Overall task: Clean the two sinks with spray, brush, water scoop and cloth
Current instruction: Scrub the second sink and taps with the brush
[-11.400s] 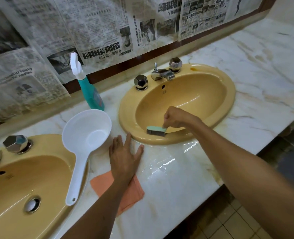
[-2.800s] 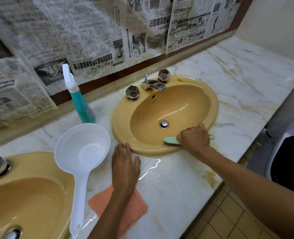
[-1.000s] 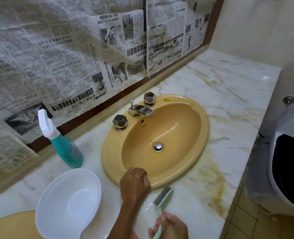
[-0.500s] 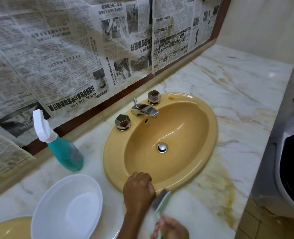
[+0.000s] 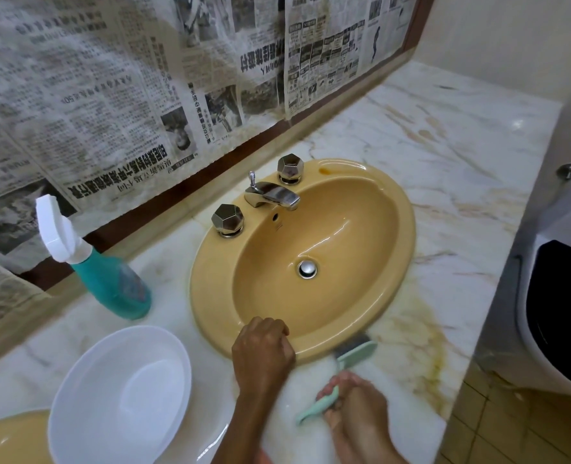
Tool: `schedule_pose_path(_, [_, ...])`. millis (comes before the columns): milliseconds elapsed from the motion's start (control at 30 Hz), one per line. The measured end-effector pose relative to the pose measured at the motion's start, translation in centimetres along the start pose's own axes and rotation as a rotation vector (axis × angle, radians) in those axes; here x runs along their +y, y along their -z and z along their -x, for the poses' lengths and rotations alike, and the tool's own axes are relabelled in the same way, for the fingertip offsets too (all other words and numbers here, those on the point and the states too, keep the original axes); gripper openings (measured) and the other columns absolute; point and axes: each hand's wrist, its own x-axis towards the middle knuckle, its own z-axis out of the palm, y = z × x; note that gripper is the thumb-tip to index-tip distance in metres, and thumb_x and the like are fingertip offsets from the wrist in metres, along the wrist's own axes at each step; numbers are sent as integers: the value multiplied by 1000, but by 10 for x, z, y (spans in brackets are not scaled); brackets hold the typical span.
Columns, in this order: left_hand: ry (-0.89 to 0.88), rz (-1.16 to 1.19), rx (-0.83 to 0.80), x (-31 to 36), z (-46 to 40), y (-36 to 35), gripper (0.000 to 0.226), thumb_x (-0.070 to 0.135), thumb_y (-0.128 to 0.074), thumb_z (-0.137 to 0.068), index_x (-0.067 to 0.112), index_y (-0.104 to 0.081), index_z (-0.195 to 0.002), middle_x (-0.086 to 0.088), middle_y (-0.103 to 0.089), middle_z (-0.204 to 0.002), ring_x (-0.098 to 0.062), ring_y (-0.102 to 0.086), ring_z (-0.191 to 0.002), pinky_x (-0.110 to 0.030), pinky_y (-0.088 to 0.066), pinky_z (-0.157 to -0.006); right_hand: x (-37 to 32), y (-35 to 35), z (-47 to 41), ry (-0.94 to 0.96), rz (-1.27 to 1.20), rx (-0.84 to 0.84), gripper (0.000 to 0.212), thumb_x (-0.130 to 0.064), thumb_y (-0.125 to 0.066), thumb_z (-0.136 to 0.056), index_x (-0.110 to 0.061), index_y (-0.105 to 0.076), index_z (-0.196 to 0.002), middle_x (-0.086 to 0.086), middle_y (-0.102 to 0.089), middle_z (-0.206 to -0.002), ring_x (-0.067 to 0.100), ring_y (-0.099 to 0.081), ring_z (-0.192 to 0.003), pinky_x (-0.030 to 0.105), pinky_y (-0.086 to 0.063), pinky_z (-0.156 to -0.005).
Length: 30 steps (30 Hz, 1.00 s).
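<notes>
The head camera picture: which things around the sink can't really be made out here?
- Second sink: cut off by the bottom-left corner; only a piece of rim shows.
- Water scoop: handle runs off the bottom edge.
- Brush: bristles motion-blurred; right hand covers part of the handle.
- Left hand: curled at the sink rim; fingertips hidden under the knuckles.
- Newspaper print: too small and blurred.

The right hand (image 5: 357, 406) has drawn the brush (image 5: 341, 373) from basin to counter (image 5: 428, 346).
</notes>
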Motion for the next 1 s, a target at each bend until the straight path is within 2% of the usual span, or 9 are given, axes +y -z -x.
schedule_pose_path(100, [0,4,-15,0,0,1,25,18,-39,-61,20,-64,-57,6,-55,-56,-18,-56,-57,-26,-43,-49,-6,6,-4,17,49,4,25,11,-41,-98,3,-48,-76,13,-42,-56,18,-40,-44,29,-39,-51])
schedule_pose_path(233, [4,-2,-38,1,0,2,24,18,-40,-61,20,-63,-56,5,-55,-56,-19,-55,-56,-26,-43,-49,26,10,29,-101,301,-185,20,17,-41,-94,13,-50,-76,18,-46,-52,22,-45,-43,31,-41,-49])
schedule_pose_path(300, [11,-2,-43,1,-1,3,23,17,-40,-61,20,-62,-56,5,-54,-55,-19,-55,-56,-27,-42,-49,12,16,42,-41,462,-264,16,18,-47,-91,15,-52,-76,23,-50,-53,26,-49,-42,30,-44,-45])
schedule_pose_path(433, [15,14,-35,3,-1,6,25,18,-38,-62,20,-62,-56,5,-54,-55,-19,-55,-55,-27,-43,-47,-34,43,31,285,847,-213,16,8,-66,-84,16,-60,-71,18,-62,-51,20,-47,-33,19,-36,-37])
schedule_pose_path(567, [32,9,-31,3,-1,6,25,18,-38,-63,20,-62,-55,6,-54,-54,-19,-55,-54,-26,-42,-48,-42,62,2,665,1103,-69,16,-12,-76,-80,-17,-67,-68,2,-64,-53,16,-51,-40,27,-48,-47])
schedule_pose_path(667, [54,-1,-42,2,1,4,26,20,-37,-62,19,-61,-54,5,-54,-53,-21,-56,-54,-25,-39,-47,-16,64,1,871,1223,-244,20,-38,-72,-75,-37,-62,-92,-6,-67,-66,14,-60,-55,27,-51,-58])
schedule_pose_path(733, [71,8,-54,2,1,3,24,20,-38,-61,19,-61,-54,4,-53,-53,-22,-56,-54,-25,-37,-48,-7,65,2,938,1281,-370,24,-49,-62,-75,-33,-65,-92,-8,-67,-72,12,-61,-60,26,-49,-59])
schedule_pose_path(933, [119,-5,-82,7,4,5,10,9,-54,-55,17,-59,-54,4,-51,-54,-22,-54,-54,-26,-36,-48,-66,49,-30,1063,1216,21,7,-16,-70,-88,-13,-67,-82,3,-66,-67,26,-61,-62,29,-40,-55])
schedule_pose_path(1000, [109,-15,-87,7,3,4,10,9,-55,-55,17,-60,-55,3,-52,-54,-22,-55,-54,-26,-36,-48,-63,45,-26,1097,1294,-12,9,-15,-69,-89,-11,-65,-81,5,-65,-67,29,-61,-62,32,-43,-53])
